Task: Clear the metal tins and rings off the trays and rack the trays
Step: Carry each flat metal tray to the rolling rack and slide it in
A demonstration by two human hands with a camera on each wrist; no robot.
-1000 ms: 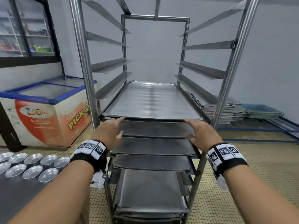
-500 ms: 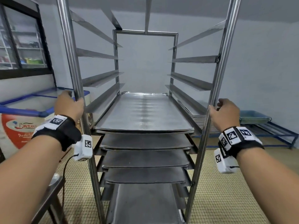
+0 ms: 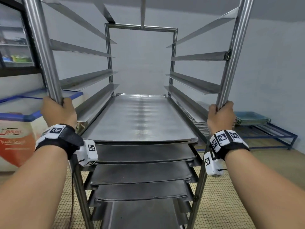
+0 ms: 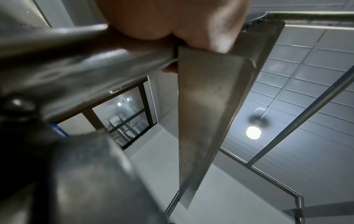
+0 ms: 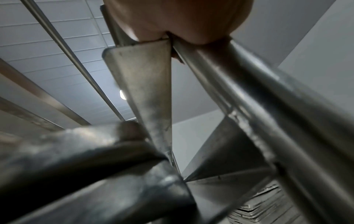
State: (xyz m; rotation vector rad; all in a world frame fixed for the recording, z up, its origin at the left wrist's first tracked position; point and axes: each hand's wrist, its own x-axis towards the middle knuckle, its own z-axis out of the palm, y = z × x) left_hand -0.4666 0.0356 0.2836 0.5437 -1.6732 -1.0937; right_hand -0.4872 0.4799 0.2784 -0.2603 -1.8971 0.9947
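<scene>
Metal trays sitting in the rack

The rack (image 3: pixel 46 52) is a tall frame of steel tubes with angled side rails at many levels. The top tray (image 3: pixel 140 118) is flat, grey and shiny, and it lies level on its two rails, pushed fully in. Under it are three more trays (image 3: pixel 142 172), darker, one on each level, their front edges stepping out a little. The upper rails carry no tray.
</scene>
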